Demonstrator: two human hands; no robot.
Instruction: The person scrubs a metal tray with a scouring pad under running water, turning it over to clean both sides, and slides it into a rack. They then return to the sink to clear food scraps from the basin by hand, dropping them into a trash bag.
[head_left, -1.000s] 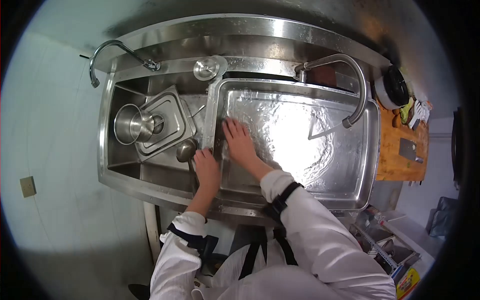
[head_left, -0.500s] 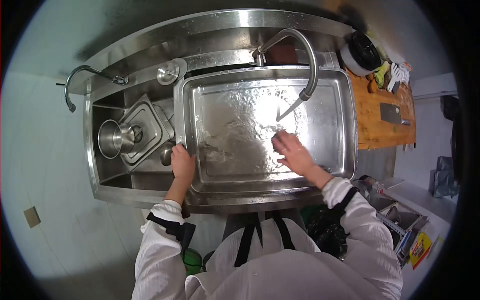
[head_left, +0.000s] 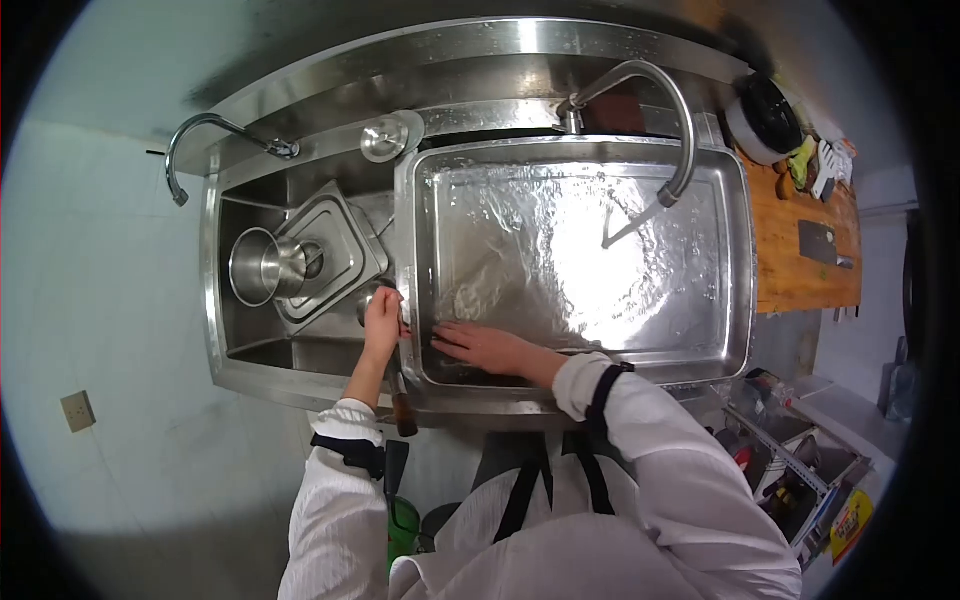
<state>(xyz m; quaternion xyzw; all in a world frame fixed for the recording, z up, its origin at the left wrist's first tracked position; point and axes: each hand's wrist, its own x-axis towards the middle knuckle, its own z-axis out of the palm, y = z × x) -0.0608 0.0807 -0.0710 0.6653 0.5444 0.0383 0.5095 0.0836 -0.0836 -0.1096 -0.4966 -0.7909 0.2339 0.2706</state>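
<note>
A large rectangular stainless steel tray (head_left: 590,365) lies over the sink, its wet bottom shining with water and glare. My left hand (head_left: 382,325) is closed on its left rim. Inside the tray, my right hand (head_left: 485,348) lies low near the front left corner, fingers stretched out against the metal; whether anything is under the palm is hidden. Just behind my left hand, a small round metal piece (head_left: 372,300) is partly covered. A brown wooden handle (head_left: 404,412) sticks out below the left hand at the sink's front edge.
In the left basin (head_left: 250,345) are a metal pot (head_left: 256,268) and a rectangular lid (head_left: 335,240). A curved faucet (head_left: 690,130) reaches over the tray, another faucet (head_left: 180,150) stands left. A cleaver (head_left: 817,242) lies on the wooden board (head_left: 785,285) at right.
My right hand has moved left and towards me, from the tray's middle to its front left corner. My left hand stays at the rim, slightly lower. The whole view has shifted right.
</note>
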